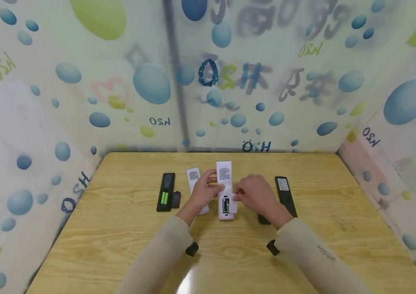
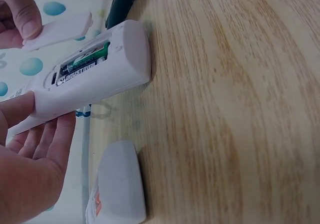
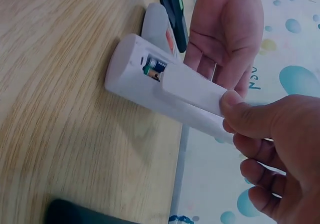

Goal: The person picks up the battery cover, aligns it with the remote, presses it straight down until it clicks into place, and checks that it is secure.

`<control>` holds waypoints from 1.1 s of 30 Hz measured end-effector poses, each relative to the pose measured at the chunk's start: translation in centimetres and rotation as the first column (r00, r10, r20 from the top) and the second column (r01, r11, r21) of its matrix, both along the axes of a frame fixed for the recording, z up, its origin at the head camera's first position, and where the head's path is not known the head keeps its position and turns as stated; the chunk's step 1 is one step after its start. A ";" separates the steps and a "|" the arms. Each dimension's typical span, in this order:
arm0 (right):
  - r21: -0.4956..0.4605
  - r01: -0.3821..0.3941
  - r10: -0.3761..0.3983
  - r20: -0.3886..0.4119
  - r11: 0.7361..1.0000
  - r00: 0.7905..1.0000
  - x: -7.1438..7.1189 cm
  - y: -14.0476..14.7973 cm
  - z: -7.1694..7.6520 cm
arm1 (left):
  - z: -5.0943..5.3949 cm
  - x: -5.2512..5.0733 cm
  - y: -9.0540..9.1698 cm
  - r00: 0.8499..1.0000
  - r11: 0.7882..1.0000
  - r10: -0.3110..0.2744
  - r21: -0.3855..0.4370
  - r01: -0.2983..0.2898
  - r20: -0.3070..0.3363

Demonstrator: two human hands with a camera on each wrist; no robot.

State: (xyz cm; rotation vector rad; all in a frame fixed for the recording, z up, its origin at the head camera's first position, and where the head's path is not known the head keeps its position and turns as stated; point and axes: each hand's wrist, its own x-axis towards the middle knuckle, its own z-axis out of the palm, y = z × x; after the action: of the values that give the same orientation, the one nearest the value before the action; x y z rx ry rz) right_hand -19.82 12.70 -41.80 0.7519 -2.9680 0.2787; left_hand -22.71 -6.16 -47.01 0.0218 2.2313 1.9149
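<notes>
My left hand [image 1: 203, 190] grips a white remote control [image 1: 224, 170] by its sides, its back facing up. The lower end of the remote touches or nearly touches the table. Its battery compartment is uncovered, and dark-and-green batteries [image 2: 85, 63] lie inside. Between thumb and fingers my right hand [image 1: 256, 193] pinches the white battery cover [image 3: 192, 86], held just beside and above the compartment. In the left wrist view a gap shows between the cover [image 2: 60, 31] and the remote.
Left on the wooden table [image 1: 119, 245] lies a black remote [image 1: 166, 183] with green batteries showing, its black cover [image 1: 176, 199] beside it. Another white remote [image 1: 193, 174] is partly behind my left hand. Right of my right hand lies a black remote [image 1: 286, 198]. A patterned curtain [image 1: 289, 81] stands behind.
</notes>
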 end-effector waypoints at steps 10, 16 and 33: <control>-0.031 -0.004 0.005 0.019 1.000 1.000 0.2 -1.3 0.1 | 0.1 0.1 0.0 1.000 1.000 -0.005 0.004 0.005 0.009; -0.050 -0.012 0.013 0.015 0.999 1.000 0.2 -1.6 -0.1 | 0.0 0.0 0.0 1.000 1.000 -0.003 0.001 0.003 0.002; -0.011 -0.025 0.025 0.003 1.000 1.000 0.7 -2.2 -1.5 | 0.2 0.3 0.0 0.999 1.000 -0.014 0.007 0.014 0.029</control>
State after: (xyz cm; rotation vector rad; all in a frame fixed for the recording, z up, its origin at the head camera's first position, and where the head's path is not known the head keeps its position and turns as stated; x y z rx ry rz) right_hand -19.15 10.53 -43.27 0.7883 -2.9591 0.2972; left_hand -22.45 -6.20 -46.76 0.0103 2.1999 1.9040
